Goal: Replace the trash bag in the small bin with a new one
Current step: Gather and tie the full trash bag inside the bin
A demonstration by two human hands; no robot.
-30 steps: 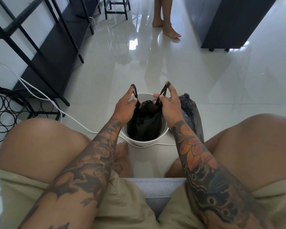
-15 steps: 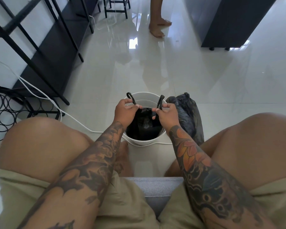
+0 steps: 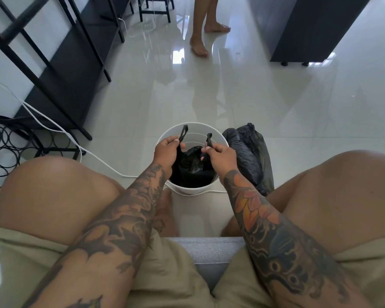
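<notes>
head view: new black bag held by its handles inside the white bin

head view looks down past two bare knees to a glossy tiled floor (image 3: 298,112). at far left a black wire rack (image 3: 7,152) of round rings stands beside a black metal shelf frame (image 3: 60,63), and a white cable (image 3: 53,127) runs from there across the floor toward the bin's base.

the left hand (image 3: 166,150) has its fingers curled round the left handle (image 3: 183,133) of the black trash bag (image 3: 190,172), pinching it so that the loop sticks up above the knuckles. the small white bin (image 3: 193,127) sits on the floor between the person's legs, upright, with its round rim showing. the bag hangs down inside it and fills the lower part; the upper inner wall on the far side is bare white. what lies under the bag i cannot tell. the right hand (image 3: 222,154) pinches the right handle (image 3: 209,138) between thumb and fingers, with the loop standing up too. both hands are over the bin's mouth, close together but apart.

just beside the bin on its right a full, tied black bag (image 3: 249,156) lies on the floor, touching or nearly touching the bin's wall. beyond it, at upper right, stands a dark cabinet (image 3: 309,30). another person's bare feet (image 3: 200,46) are on the floor far behind the bin.
</notes>
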